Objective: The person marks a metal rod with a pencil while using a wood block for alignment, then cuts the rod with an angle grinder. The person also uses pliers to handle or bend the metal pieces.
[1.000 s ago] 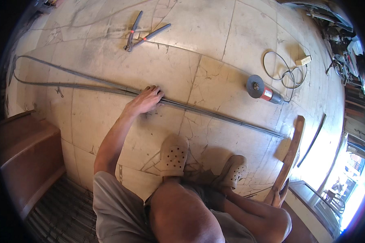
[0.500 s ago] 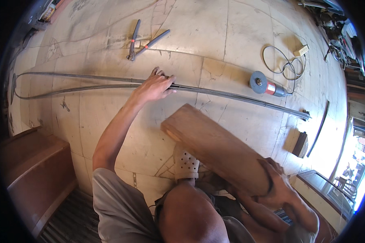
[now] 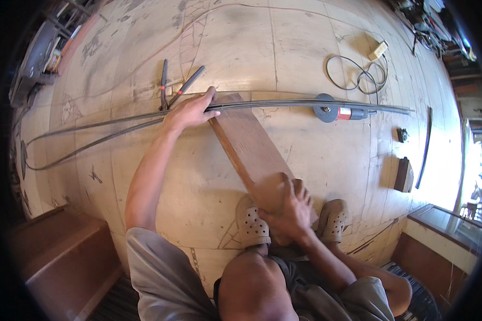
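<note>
Thin rods [image 3: 284, 102] run through the left hand [image 3: 190, 111] (curled round them), while the right hand [image 3: 291, 211] clasps a wooden board [image 3: 254, 142].

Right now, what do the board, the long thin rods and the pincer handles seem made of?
Board: wood, fairly matte, with brown grain along its face.
Rods: probably bare steel, dull grey, slender and curving toward the left.
Pincer handles: likely plastic or rubber sleeves, from their even dark colour; which, I can't tell.
</note>
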`<state>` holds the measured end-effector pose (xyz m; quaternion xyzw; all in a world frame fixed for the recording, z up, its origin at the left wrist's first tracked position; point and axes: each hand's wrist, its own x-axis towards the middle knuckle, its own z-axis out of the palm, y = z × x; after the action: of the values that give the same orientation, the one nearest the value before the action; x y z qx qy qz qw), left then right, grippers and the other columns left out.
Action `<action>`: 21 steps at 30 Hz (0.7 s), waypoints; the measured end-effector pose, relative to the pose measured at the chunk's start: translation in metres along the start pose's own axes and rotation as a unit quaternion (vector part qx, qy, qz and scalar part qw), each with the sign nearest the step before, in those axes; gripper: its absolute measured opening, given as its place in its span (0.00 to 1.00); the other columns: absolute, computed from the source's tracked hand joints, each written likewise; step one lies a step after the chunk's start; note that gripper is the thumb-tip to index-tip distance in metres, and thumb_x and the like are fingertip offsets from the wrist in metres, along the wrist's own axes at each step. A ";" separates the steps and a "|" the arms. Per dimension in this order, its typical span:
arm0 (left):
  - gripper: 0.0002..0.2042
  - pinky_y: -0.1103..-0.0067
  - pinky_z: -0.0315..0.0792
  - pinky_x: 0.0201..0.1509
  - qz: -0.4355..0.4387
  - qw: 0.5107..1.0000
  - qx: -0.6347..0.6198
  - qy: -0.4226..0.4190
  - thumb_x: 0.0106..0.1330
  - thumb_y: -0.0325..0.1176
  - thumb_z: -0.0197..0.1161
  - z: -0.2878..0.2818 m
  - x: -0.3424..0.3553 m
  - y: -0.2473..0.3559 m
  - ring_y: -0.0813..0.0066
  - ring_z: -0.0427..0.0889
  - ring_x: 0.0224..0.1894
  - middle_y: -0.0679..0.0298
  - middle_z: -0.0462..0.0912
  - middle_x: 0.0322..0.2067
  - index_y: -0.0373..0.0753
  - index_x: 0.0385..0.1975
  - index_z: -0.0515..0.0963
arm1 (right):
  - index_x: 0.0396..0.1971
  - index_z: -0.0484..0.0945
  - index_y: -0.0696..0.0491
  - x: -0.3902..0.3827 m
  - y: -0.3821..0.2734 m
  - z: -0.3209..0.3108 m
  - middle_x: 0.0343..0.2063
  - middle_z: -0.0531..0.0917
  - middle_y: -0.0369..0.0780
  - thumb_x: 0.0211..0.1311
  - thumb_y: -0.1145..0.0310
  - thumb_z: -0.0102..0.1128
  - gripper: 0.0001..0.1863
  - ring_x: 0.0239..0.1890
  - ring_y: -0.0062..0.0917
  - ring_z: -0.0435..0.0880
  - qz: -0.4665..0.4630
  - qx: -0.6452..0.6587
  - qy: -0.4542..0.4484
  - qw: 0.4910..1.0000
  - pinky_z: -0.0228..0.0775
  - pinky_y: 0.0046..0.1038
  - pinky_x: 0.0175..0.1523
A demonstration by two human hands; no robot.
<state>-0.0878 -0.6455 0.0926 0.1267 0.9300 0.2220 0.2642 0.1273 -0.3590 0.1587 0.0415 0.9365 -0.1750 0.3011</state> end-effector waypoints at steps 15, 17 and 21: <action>0.27 0.67 0.73 0.56 -0.014 0.998 0.044 -0.041 0.62 0.46 0.67 -0.001 -0.030 0.002 0.55 0.80 0.49 0.48 0.79 0.44 0.35 0.50 0.64 | 0.70 0.49 0.49 0.075 -0.109 0.094 0.65 0.55 0.60 0.36 0.47 0.75 0.61 0.67 0.54 0.54 0.072 0.160 0.093 0.980 0.45 0.54 0.67; 0.26 0.67 0.73 0.54 -0.010 0.998 0.022 -0.064 0.62 0.46 0.67 0.007 -0.036 0.002 0.54 0.80 0.48 0.47 0.79 0.43 0.35 0.49 0.65 | 0.70 0.50 0.49 0.081 -0.120 0.103 0.64 0.56 0.60 0.37 0.46 0.75 0.61 0.67 0.53 0.55 0.085 0.159 0.086 0.980 0.46 0.54 0.67; 0.24 0.65 0.73 0.49 -0.001 0.998 0.021 -0.062 0.62 0.44 0.67 0.014 -0.052 0.006 0.51 0.80 0.46 0.47 0.79 0.39 0.36 0.46 0.64 | 0.70 0.50 0.49 0.081 -0.131 0.128 0.64 0.57 0.57 0.41 0.46 0.73 0.58 0.65 0.50 0.58 0.079 0.164 0.105 0.978 0.50 0.51 0.66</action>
<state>-0.0367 -0.6535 0.1076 0.1452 0.9164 0.1939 0.3186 0.1073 -0.5290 0.0543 0.1821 0.9152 -0.2964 0.2036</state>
